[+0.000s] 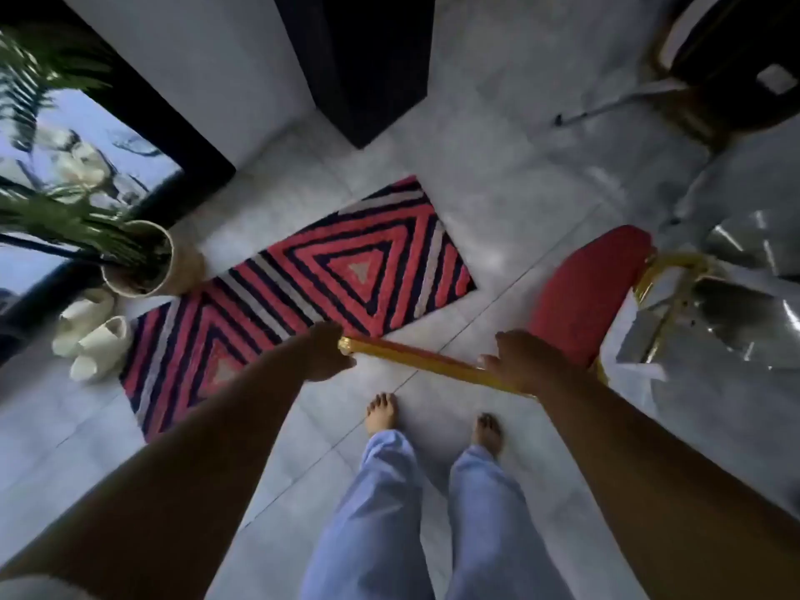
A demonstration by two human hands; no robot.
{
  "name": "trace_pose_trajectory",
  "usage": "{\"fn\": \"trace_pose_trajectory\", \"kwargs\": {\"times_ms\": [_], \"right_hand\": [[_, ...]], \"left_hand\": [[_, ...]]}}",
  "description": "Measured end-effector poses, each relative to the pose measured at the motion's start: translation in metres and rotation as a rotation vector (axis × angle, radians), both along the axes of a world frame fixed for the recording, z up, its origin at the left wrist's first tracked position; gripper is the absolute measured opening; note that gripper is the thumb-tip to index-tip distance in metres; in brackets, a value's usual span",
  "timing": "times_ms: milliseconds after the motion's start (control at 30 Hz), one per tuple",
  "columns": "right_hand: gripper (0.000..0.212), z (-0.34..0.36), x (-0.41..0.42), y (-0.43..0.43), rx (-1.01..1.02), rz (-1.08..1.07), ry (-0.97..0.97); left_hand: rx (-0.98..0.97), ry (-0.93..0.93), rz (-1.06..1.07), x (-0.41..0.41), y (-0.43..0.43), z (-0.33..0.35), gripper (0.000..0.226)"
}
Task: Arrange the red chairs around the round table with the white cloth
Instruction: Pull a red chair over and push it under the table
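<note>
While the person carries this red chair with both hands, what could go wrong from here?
1. The striped rug lies just ahead of the bare feet; an edge might catch a toe or a chair leg.
2. The potted plant and slippers stand left of the rug; a swinging red chair could knock them.
3. The left hand grips only the end of the gold rail; it may slip.

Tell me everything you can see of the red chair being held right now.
The red chair has a padded red cushion and a shiny gold frame that looks like metal. It is tilted, seen from above, over the grey tiled floor beside the striped rug. Its gold top bar runs between both hands: the left hand grips one end, the right hand the other. Its legs and feet are mostly hidden, so whether it touches the floor is unclear.
</note>
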State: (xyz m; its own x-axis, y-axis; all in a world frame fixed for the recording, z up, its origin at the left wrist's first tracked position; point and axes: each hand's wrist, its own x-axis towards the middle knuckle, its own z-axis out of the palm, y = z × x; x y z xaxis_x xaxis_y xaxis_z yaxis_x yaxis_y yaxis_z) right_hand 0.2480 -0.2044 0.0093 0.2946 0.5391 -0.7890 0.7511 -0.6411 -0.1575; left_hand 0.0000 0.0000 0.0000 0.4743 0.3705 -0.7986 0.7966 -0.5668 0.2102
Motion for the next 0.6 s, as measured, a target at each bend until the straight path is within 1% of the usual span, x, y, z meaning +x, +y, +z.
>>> {"fn": "trace_pose_trajectory", "kwargs": {"times_ms": [33,100,167,233,267,333,367,400,433,467,500,533,567,600], "right_hand": [[0.053,-0.023,-0.01,-0.003,-0.014,-0.003,0.019],[0.05,-0.064,-0.031,-0.008,0.017,-0.061,0.053],[0.052,-0.1,-0.054,-0.006,0.016,-0.083,0.066],[0.054,-0.137,-0.069,0.004,0.068,-0.032,0.041],[0.054,-0.145,-0.073,0.012,0.09,0.006,0.031],[0.05,-0.175,-0.085,0.022,0.101,0.066,0.03],[0.047,-0.189,-0.089,0.026,0.111,0.082,0.027],[0.042,-0.199,-0.093,0.03,0.11,0.091,0.025],[0.037,-0.207,-0.096,0.034,0.111,0.096,0.017],[0.031,-0.212,-0.097,0.037,0.115,0.101,0.009],[0.028,-0.217,-0.098,0.04,0.116,0.115,-0.007],[0.026,-0.22,-0.099,0.043,0.112,0.131,-0.025],[0.027,-0.222,-0.099,0.044,0.107,0.147,-0.044],[0.028,-0.222,-0.099,0.046,0.099,0.154,-0.055]], "left_hand": [[-0.022,-0.016,-0.003,-0.001,-0.001,-0.024,0.055],[-0.065,-0.053,0.019,-0.008,-0.005,-0.072,0.07],[-0.061,-0.055,0.015,-0.016,-0.006,-0.117,0.085],[0.018,-0.001,-0.051,-0.021,0.002,-0.153,0.088],[0.046,-0.002,-0.084,-0.018,0.004,-0.158,0.087],[0.033,0.029,-0.098,-0.022,0.01,-0.195,0.082],[0.0,0.002,-0.065,-0.021,0.017,-0.204,0.077],[0.019,0.014,-0.106,-0.02,0.022,-0.212,0.069],[0.017,0.051,-0.099,-0.019,0.023,-0.228,0.061],[0.054,0.097,-0.093,-0.02,0.043,-0.228,0.052],[0.078,0.113,-0.087,-0.024,0.026,-0.254,0.046],[0.133,0.089,-0.188,-0.039,0.022,-0.299,0.04],[0.243,0.061,-0.257,-0.059,0.032,-0.349,0.036],[0.271,0.09,-0.405,-0.064,0.023,-0.375,0.033]]}}
